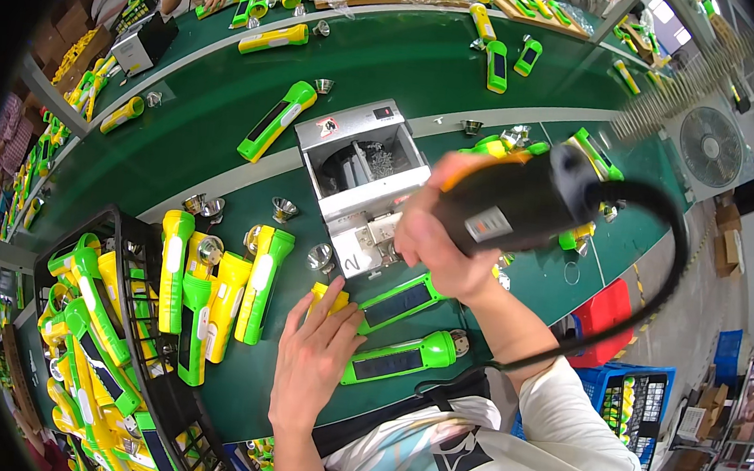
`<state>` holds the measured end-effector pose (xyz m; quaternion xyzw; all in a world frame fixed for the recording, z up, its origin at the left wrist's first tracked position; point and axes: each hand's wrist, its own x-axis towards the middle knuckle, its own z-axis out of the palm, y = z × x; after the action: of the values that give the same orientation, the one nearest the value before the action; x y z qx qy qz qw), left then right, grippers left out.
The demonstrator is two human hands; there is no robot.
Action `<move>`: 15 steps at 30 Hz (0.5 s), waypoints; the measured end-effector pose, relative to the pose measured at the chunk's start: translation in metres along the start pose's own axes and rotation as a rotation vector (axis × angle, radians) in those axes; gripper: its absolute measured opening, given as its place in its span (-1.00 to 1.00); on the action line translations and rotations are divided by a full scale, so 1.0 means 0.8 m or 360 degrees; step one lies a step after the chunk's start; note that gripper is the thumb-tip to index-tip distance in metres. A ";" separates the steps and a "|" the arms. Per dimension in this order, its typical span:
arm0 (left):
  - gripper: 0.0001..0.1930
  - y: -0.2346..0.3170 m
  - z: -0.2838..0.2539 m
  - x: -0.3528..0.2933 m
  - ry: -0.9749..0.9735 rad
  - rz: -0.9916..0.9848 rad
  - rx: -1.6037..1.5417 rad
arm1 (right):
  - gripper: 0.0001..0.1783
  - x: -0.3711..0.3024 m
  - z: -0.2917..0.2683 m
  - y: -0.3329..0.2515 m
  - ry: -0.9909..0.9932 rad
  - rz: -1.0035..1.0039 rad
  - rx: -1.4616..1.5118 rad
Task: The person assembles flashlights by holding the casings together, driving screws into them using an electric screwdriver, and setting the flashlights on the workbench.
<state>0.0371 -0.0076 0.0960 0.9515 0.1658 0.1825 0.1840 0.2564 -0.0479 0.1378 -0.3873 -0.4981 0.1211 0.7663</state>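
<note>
The green tabletop (pixel 225 124) spreads wide in front of you, and at your left the black wire basket (pixel 139 340) brims with green and yellow flashlight bodies. At the middle of the tabletop sits the grey screw feeder box (pixel 360 167), its tray open to you. Your right hand (pixel 435 241) is raised above the tabletop and clenched around the black and orange electric screwdriver (pixel 523 203), its black cable (pixel 662 252) looping off to your right and back down toward your body. Your left hand (pixel 317 356) lies flat on the tabletop, fingers spread and gripping nothing, fingertips touching a small yellow flashlight part (pixel 328 299). Just right of that hand lies a green flashlight (pixel 402 356) with a dark panel, another one (pixel 403 301) above it.
</note>
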 end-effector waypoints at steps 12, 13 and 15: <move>-0.62 0.005 -0.002 -0.018 0.0060 -0.0214 0.0115 | -0.72 0.048 0.025 -0.020 -0.0020 0.0614 -0.0020; -0.62 0.006 -0.002 -0.023 0.0061 -0.0225 0.0107 | -0.72 0.045 0.024 -0.021 -0.0022 0.0598 -0.0029; -0.56 0.010 -0.003 -0.032 0.0015 -0.0147 0.0054 | -0.73 0.036 0.026 -0.020 0.0005 0.0567 -0.0045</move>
<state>0.0158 -0.0237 0.0943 0.9449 0.2136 0.1754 0.1753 0.2495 -0.0322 0.1727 -0.4803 -0.4219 0.2474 0.7281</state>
